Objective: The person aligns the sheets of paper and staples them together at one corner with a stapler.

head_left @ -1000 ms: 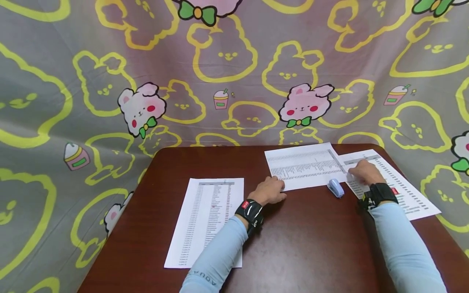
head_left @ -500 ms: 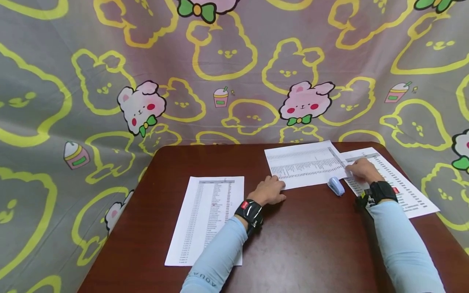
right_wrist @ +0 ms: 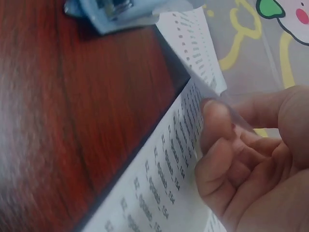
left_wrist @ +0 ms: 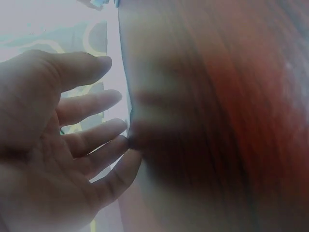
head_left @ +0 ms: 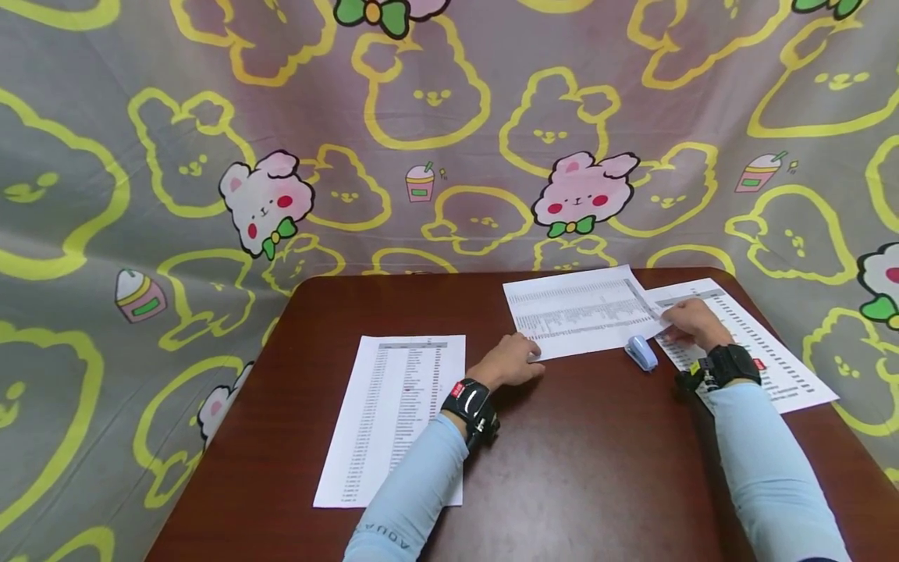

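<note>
The middle printed sheet (head_left: 576,312) lies sideways near the table's back edge. My left hand (head_left: 509,361) touches its lower left corner; in the left wrist view the fingers of that hand (left_wrist: 63,135) are spread and loosely bent at the paper's edge. My right hand (head_left: 698,324) pinches the sheet's right corner, and the right wrist view shows thumb and fingers of this hand (right_wrist: 256,164) on the slightly lifted paper. Under that corner and hand lies a right-hand sheet (head_left: 787,375). A light blue stapler (head_left: 641,353) stands just below the middle sheet, also seen in the right wrist view (right_wrist: 130,14).
Another printed sheet (head_left: 379,421) lies on the left of the brown table (head_left: 562,468), partly under my left forearm. A patterned cloth (head_left: 449,117) hangs behind the table's back edge.
The view has tilted slightly. My right hand has shifted a little and now grips the middle sheet's corner. The left hand stays at the sheet's lower left corner.
</note>
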{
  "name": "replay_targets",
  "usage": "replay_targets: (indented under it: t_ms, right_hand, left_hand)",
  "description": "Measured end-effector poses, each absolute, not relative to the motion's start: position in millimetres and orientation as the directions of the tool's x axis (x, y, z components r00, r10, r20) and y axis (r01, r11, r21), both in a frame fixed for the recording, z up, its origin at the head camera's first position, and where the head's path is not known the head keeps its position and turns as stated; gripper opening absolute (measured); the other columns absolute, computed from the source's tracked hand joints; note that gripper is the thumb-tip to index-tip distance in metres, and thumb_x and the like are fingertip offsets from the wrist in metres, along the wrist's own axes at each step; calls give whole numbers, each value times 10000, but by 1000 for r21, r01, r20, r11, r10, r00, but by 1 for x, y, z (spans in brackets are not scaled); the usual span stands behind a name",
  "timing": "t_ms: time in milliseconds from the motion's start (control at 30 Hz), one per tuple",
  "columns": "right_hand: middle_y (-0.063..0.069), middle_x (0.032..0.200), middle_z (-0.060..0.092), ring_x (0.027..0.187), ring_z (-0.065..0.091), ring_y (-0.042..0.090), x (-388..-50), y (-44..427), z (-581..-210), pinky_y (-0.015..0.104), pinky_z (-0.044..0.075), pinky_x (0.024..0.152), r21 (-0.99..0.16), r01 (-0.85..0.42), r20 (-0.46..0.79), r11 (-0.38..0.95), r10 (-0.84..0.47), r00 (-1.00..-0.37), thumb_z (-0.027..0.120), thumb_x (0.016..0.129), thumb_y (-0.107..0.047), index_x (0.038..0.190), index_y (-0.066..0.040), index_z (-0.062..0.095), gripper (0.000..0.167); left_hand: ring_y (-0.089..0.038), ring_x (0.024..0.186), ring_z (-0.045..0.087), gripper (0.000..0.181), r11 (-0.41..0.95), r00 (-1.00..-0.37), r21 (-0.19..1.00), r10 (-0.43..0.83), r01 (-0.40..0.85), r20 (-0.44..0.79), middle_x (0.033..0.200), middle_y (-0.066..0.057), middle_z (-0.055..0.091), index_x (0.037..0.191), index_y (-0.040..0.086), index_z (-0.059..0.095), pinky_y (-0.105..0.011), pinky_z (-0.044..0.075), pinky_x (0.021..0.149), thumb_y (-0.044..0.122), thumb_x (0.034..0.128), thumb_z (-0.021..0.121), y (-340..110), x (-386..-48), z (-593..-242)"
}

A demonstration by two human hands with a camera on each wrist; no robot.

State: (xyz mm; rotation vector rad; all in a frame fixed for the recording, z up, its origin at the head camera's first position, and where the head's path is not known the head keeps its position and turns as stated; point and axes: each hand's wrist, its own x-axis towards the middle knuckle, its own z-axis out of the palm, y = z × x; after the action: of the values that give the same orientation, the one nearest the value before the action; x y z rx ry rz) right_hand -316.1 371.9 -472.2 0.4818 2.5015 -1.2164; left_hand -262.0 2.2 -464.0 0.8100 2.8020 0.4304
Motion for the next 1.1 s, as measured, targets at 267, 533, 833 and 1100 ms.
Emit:
replay_targets:
  t_ms: [267,533,833,1100]
  right_hand:
    - [-27,696,608,609,612,90,-315,369,-469,238,524,606,-802,510,-470,309,200,-860,446,1010,-192,1438,75,334,517]
    - [-82,633,649,560,615,32,-316,371,-464,208,516,567,-861,478,-460,173,137,-877,441,1016,-173,1303,57,424,368]
    - [-56,686,670,584,623,42,-314,373,-457,204,520,575,-888,455,-449,70,82,-890,456,1008,-147,1181,-21,441,215]
    - [-43,698,667,586,623,45,-311,375,-454,209,522,580,-876,481,-479,38,47,-876,458,1012,-152,1229,-17,426,257]
  left_hand:
    - [-190,1033,637,366,804,-874,446,477,393,-91,1150,-70,681,1216,102,664,-333,507,876,303,914,613,-6,-264,-460]
    - [-153,752,610,218,842,-932,472,348,263,-101,824,-8,665,887,113,684,-270,461,641,303,924,584,-9,-265,-460]
    - [-146,509,646,357,687,-940,725,216,-46,-265,641,-49,693,732,56,694,-277,536,505,251,966,510,-17,-270,-469]
    - [-157,536,644,425,437,-893,861,229,-262,-388,775,-139,732,905,-36,690,-302,552,514,306,1009,460,-22,-273,-475]
